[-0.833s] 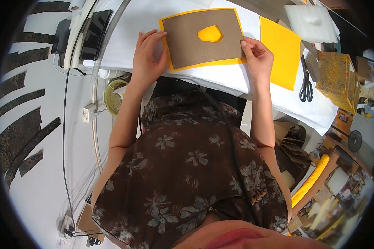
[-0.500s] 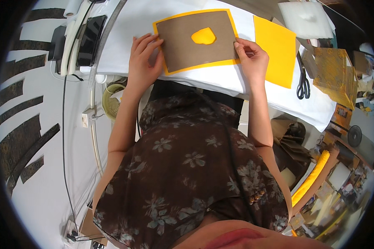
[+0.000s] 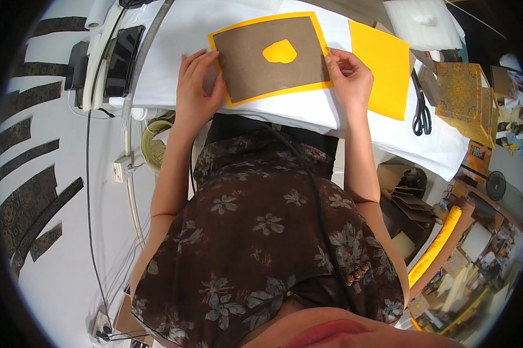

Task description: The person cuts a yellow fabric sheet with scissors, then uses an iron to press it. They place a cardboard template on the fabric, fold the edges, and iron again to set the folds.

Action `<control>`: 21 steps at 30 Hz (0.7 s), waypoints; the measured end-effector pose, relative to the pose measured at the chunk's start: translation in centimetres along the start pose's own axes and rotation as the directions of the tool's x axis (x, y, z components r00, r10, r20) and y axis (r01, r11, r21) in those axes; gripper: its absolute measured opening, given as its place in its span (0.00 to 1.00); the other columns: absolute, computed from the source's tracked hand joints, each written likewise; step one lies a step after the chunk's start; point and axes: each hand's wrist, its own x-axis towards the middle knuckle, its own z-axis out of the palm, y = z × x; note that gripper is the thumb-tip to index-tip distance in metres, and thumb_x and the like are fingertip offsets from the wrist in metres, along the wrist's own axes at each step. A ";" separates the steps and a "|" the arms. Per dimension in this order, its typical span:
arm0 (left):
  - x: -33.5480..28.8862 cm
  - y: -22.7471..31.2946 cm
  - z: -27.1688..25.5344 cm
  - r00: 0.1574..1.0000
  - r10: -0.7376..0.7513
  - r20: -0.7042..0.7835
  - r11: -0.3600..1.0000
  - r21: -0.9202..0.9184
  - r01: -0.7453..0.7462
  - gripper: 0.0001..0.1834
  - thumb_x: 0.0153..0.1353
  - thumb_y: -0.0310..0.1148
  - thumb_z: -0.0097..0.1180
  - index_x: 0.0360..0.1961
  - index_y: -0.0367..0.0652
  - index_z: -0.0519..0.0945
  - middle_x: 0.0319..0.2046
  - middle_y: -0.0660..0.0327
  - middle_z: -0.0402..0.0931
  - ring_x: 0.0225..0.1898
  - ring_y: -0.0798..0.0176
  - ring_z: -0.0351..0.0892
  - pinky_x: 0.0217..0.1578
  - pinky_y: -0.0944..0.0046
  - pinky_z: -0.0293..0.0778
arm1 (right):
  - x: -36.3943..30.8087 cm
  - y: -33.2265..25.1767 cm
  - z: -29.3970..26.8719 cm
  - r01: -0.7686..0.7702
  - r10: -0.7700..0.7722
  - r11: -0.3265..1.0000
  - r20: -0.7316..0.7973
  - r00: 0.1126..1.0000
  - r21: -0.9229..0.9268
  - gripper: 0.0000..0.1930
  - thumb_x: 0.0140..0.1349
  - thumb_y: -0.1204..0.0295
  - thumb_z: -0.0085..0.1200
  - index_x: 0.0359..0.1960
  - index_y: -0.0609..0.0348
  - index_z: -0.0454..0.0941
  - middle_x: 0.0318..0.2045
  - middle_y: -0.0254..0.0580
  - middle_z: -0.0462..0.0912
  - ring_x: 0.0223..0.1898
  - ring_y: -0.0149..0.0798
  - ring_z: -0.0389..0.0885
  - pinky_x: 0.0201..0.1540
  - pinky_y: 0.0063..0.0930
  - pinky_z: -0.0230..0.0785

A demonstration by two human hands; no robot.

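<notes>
While L hand (image 3: 199, 87) (loose) touches & R hand (image 3: 352, 81) pinches yellow sheet (image 3: 318, 33), holed brown board (image 3: 267, 75) lies on it btwn them, margins unfolded.

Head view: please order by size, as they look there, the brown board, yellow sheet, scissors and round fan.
1. Brown board
2. Yellow sheet
3. Scissors and round fan: not ranked; scissors look longer, the fan wider.

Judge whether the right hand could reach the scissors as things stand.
Probably yes: only the flat yellow sheet seems to lie between the right hand and the scissors, though that hand is at the panel's right edge.
</notes>
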 end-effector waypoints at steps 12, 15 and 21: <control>-1.7 2.3 -1.5 0.999 -0.005 0.036 0.998 -0.062 0.007 0.24 0.58 0.22 0.63 0.57 0.41 0.79 0.57 0.54 0.80 0.65 0.48 0.75 0.74 0.39 0.56 | 0.3 1.2 -2.7 -0.053 0.021 0.982 0.176 0.984 0.181 0.07 0.64 0.77 0.65 0.43 0.60 0.88 0.36 0.35 0.89 0.36 0.30 0.84 0.45 0.23 0.78; -2.5 3.0 -1.1 0.999 -0.042 0.032 0.992 -0.118 0.046 0.29 0.56 0.23 0.66 0.61 0.41 0.76 0.58 0.54 0.79 0.65 0.48 0.74 0.74 0.39 0.54 | -0.2 1.0 -2.5 -0.059 0.018 0.986 0.258 0.966 0.155 0.10 0.59 0.77 0.70 0.43 0.59 0.86 0.37 0.34 0.88 0.38 0.30 0.83 0.48 0.24 0.78; -3.1 3.2 -1.0 0.995 -0.074 0.068 0.987 -0.136 0.083 0.35 0.54 0.24 0.70 0.65 0.41 0.72 0.60 0.53 0.78 0.68 0.49 0.72 0.75 0.40 0.51 | -0.8 1.0 -2.7 0.037 -0.059 0.996 0.281 0.958 0.083 0.21 0.50 0.76 0.77 0.46 0.58 0.84 0.40 0.35 0.87 0.42 0.34 0.83 0.54 0.29 0.77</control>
